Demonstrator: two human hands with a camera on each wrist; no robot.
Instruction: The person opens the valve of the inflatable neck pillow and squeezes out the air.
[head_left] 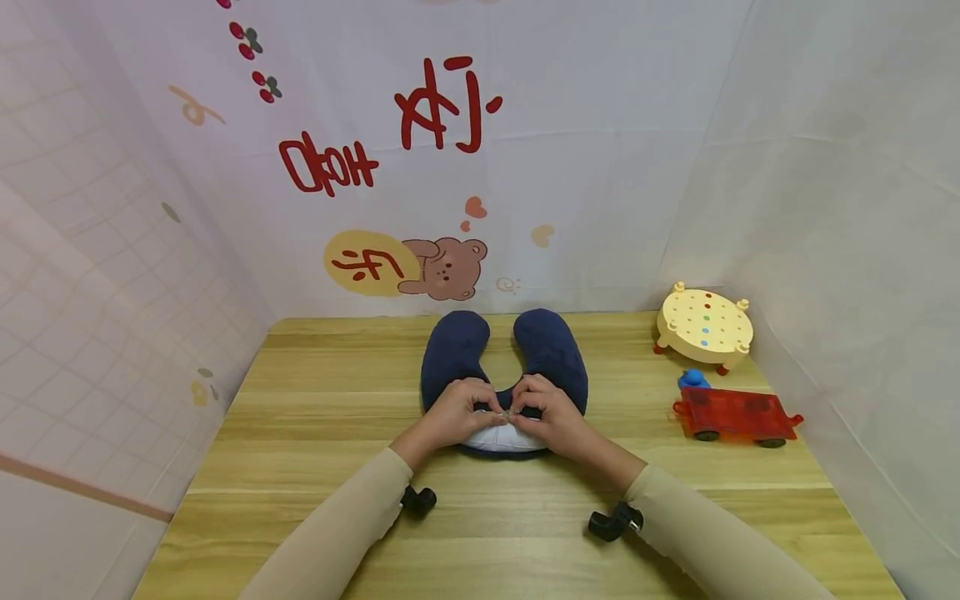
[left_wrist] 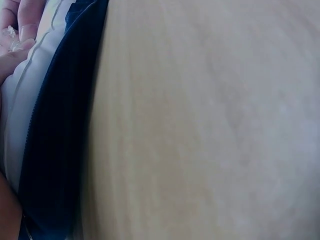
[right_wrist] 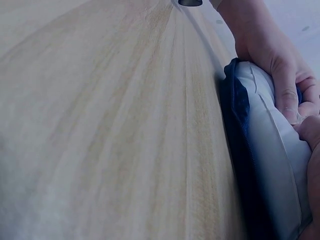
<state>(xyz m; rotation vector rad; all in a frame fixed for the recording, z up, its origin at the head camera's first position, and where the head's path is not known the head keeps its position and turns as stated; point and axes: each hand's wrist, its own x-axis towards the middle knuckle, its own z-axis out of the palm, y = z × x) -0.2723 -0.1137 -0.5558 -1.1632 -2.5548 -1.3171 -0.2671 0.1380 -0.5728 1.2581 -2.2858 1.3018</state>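
A navy U-shaped neck pillow [head_left: 551, 346] lies on the table with its curved end toward me. Its zipped cover is parted along that end, and a white inner cushion [head_left: 498, 439] shows through. My left hand [head_left: 459, 410] rests over the left of the opening, thumb and fingers pinching a small clear, crinkled bit [left_wrist: 11, 36]. From the other side my right hand [head_left: 553, 417] pinches at the same spot, fingertips meeting the left ones. What the clear bit is, I cannot tell. The open zipper edge [right_wrist: 242, 117] runs along the near side of the white cushion.
At the right stand a red toy wagon [head_left: 738, 414], a small blue toy [head_left: 694, 379] and a cream pegged toy [head_left: 705, 325] on legs. Printed white cloth [head_left: 600, 167] hangs behind the wooden table [head_left: 315, 400] and along both sides. Black camera mounts [head_left: 615, 523] sit at the wrists.
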